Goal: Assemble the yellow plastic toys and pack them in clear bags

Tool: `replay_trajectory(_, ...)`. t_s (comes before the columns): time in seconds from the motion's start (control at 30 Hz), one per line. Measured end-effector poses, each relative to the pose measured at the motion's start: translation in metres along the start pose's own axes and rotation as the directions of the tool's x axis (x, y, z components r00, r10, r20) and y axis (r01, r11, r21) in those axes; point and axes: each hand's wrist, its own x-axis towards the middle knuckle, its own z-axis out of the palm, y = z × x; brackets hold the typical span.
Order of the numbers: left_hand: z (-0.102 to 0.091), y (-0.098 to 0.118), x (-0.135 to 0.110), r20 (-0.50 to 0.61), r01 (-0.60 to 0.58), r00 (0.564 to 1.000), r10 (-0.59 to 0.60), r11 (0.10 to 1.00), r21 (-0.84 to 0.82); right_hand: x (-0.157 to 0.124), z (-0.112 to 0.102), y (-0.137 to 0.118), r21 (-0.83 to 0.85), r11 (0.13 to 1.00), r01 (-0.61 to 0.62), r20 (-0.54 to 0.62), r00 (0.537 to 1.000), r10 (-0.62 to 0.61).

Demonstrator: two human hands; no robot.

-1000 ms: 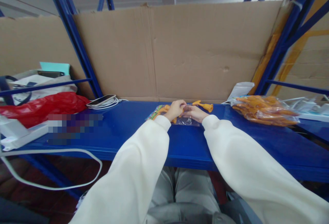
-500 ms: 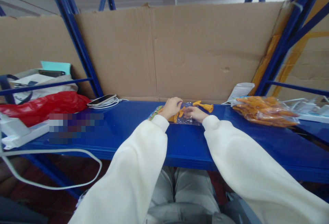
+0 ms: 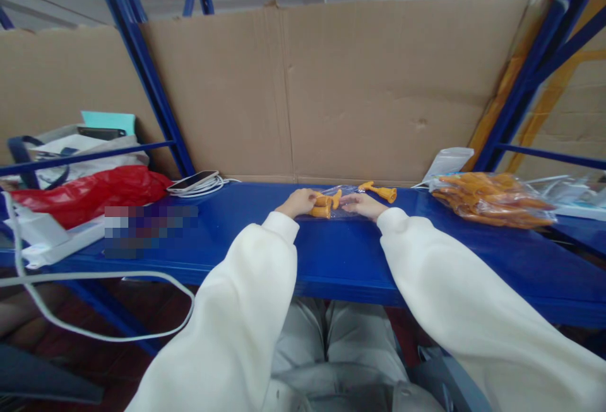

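My left hand (image 3: pixel 299 202) is closed at the left end of a clear plastic bag (image 3: pixel 348 192), its fingers curled over an orange plastic piece (image 3: pixel 322 210) with a flared, horn-like shape. Just right of those fingers, another orange part (image 3: pixel 336 199) stands up at an angle. My right hand (image 3: pixel 363 205) rests on the bag's right side, fingers stretched toward that part; whether they touch it is unclear. Behind my right hand lies a separate orange horn-shaped piece (image 3: pixel 380 192), its wide end to the right. Part of the bag is hidden under both hands.
On the blue shelf (image 3: pixel 341 267), a bag full of orange pieces (image 3: pixel 492 199) lies to the right. At left are a phone (image 3: pixel 193 182) with a coiled cable, a red plastic bag (image 3: pixel 104 194) and a white power strip (image 3: pixel 66 243). A cardboard sheet (image 3: pixel 355 90) closes off the back.
My left hand has shifted left and lowered onto the orange pieces, covering the bag's colourful end. My right hand's fingers have straightened. The view has turned slightly.
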Motion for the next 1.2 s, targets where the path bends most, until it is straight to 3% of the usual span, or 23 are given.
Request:
replay_trajectory(0.17, -0.002, 0.001, 0.0, -0.037, 0.036, 0.999, -0.036, 0.999, -0.011, 0.0, -0.001, 0.002, 0.013, 1.0, 0.026, 0.085, 0.996, -0.027)
replay_trajectory(0.37, 0.001, -0.004, 0.001, -0.091, 0.012, 0.996, -0.014, 1.0, -0.02, -0.005, 0.001, -0.004, 0.115, 0.993, -0.039, 0.133, 0.991, 0.023)
replay_trajectory(0.63, 0.006, -0.008, 0.006, -0.032, -0.053, 0.998, 0.053, 0.999, -0.002, -0.004, 0.002, -0.004, 0.177, 0.984, -0.001, 0.166, 0.986, -0.029)
replay_trajectory(0.8, 0.01, -0.008, 0.008, -0.012, -0.115, 0.993, 0.115, 0.993, 0.001, -0.006, 0.001, -0.004, 0.228, 0.973, -0.048, 0.21, 0.978, -0.001)
replay_trajectory(1.2, 0.017, -0.013, 0.015, -0.029, -0.139, 0.99, 0.137, 0.986, -0.095, -0.005, 0.003, -0.004, 0.144, 0.988, -0.052, 0.23, 0.973, 0.018)
